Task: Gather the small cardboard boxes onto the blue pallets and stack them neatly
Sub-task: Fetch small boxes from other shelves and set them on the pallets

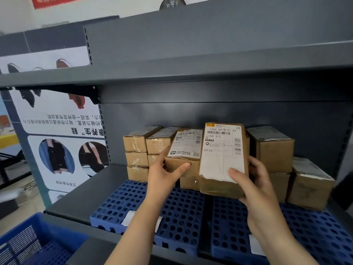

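Note:
Two blue perforated pallets (177, 211) lie side by side on a grey shelf. My left hand (164, 173) grips a small cardboard box with a white label (186, 148), set on top of another box in the middle stack. My right hand (254, 180) holds a taller labelled box (222, 155), lifted just above the right pallet (305, 230). A stack of small boxes (137, 155) stands at the back left. Bigger boxes (275, 150) are stacked at the back right.
A grey shelf board (191, 73) hangs low over the boxes. The shelf's back panel stands right behind the stacks. A blue plastic crate (34, 243) sits at the lower left. A printed poster (63, 134) stands to the left of the shelf.

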Demonstrator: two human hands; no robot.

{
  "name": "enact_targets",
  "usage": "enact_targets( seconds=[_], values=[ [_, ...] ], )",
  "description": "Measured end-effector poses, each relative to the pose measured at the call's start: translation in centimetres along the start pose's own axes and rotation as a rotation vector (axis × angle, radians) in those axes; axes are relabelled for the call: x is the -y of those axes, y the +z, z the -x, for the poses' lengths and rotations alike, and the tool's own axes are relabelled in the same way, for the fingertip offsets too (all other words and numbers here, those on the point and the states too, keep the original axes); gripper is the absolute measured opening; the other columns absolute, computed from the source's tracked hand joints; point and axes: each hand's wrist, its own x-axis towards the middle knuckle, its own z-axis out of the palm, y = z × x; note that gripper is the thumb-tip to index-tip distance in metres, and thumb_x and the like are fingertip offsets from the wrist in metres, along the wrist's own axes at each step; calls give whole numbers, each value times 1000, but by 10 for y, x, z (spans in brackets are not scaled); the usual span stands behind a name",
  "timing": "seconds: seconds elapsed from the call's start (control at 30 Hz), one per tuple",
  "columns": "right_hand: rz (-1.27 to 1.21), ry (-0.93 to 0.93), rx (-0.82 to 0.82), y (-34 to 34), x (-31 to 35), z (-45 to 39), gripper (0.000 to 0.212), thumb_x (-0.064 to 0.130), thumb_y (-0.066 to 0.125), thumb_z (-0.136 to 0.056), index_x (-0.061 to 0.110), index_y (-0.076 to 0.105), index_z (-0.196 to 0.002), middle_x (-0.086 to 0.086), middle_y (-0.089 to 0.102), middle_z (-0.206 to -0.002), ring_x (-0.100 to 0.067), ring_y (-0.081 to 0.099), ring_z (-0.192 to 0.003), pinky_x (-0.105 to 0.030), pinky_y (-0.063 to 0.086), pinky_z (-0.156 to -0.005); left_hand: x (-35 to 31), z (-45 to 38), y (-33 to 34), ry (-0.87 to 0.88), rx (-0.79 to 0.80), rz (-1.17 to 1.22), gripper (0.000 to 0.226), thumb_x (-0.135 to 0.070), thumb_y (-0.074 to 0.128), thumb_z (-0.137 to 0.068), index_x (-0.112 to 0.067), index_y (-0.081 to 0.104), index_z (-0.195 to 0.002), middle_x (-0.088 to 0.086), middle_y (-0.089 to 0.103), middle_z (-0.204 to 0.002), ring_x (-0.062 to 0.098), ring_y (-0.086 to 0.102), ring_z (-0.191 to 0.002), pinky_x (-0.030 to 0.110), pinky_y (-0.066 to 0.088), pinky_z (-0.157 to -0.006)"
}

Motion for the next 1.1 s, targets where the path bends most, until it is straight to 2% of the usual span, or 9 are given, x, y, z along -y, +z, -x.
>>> enact_targets(
  seconds=[0.13,0.27,0.37,0.43,0.47,0.53,0.67,0.87,1.1],
  values=[
    [15,26,-23,7,-4,-5,35,19,68,-78,45,54,-96,10,61,-114,-12,58,-106,-40,45,-95,9,-10,1,-20,18,-5,71,-26,76,-74,-20,42,-137,-20,58,-104,-4,56,-100,12,48,-87],
    [14,77,-80,12,-7,-10,33,23,70,-76,43,56,-97,7,61,-116,-16,57,-109,-49,42,-102,17,-18,4,-13,26,-16,69,-28,76,-74,-21,44,-135,-22,57,-104,-3,55,-103,13,47,-90],
    [-33,120,-112,12,-9,-13,29,21,66,-81,37,56,-102,5,64,-109,-14,60,-99,-41,49,-88,20,-26,8,-27,4,-24,73,-35,78,-71,-23,45,-135,-10,60,-118,8,55,-114,30,47,-99],
    [-68,155,-126,12,-9,-12,30,22,63,-84,33,56,-111,5,66,-106,-14,61,-95,-36,49,-75,20,-31,10,-16,-19,-35,73,-36,79,-70,-21,46,-133,-6,58,-123,10,54,-116,29,46,-99],
    [-78,168,-133,13,-9,-12,31,22,62,-85,32,56,-114,4,66,-107,-15,61,-96,-36,49,-73,20,-33,12,-10,-31,-51,75,-36,79,-69,-20,45,-134,-5,57,-124,10,53,-116,26,45,-98],
    [-97,185,-147,13,-10,-12,29,23,60,-86,30,56,-113,3,65,-110,-17,60,-99,-38,50,-75,18,-37,13,1,-58,-86,80,-37,80,-68,-19,42,-135,-5,56,-126,10,52,-116,25,46,-96],
    [-109,194,-156,16,-13,-10,29,23,59,-86,30,55,-114,2,64,-112,-18,60,-101,-39,50,-76,16,-46,16,31,-117,-127,73,-37,82,-65,-19,45,-125,-3,55,-119,12,53,-110,32,50,-93],
    [-102,195,-168,22,-15,-9,35,24,60,-85,28,54,-119,1,64,-115,-20,59,-104,-41,50,-78,26,-61,23,65,-161,-163,71,-40,83,-63,-19,48,-120,-3,54,-115,14,53,-109,38,50,-93],
    [-95,194,-185,24,-15,-6,35,24,60,-86,25,54,-121,1,65,-114,-20,60,-103,-40,51,-77,23,-71,28,169,-173,-283,64,-38,82,-65,-15,52,-117,3,48,-117,20,46,-113,34,48,-90]
  ],
)
